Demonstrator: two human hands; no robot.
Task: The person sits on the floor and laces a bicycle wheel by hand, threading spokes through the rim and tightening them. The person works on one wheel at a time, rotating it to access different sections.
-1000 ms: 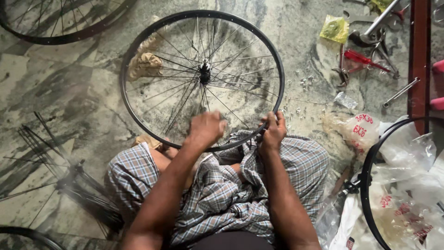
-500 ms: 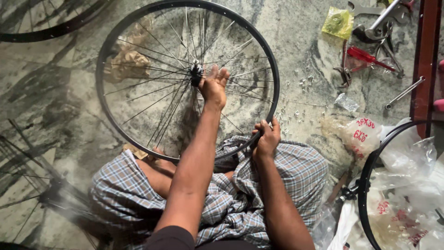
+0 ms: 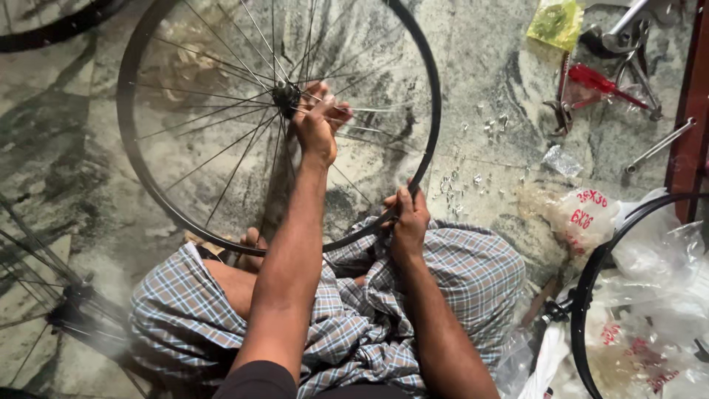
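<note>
Left hand [image 3: 316, 125] moved to hub [image 3: 286, 96], right hand [image 3: 406, 216] gripping rim [image 3: 432, 140]

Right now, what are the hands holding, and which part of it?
The right hand grips the bicycle wheel by its black rim. The left hand pinches spokes beside the hub.

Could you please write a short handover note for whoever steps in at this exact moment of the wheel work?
Left hand: reached in beside the hub, fingers pinching a loose spoke.
Right hand: gripping the near edge of the rim, steadying the bicycle wheel above the lap.
Done: many spokes already run from hub to rim.
Left: the right side of the wheel still shows wide gaps between spokes.
Nearby: small nipples scattered on the stone floor, red-handled tool upper right, another rim among plastic bags at right.
</note>
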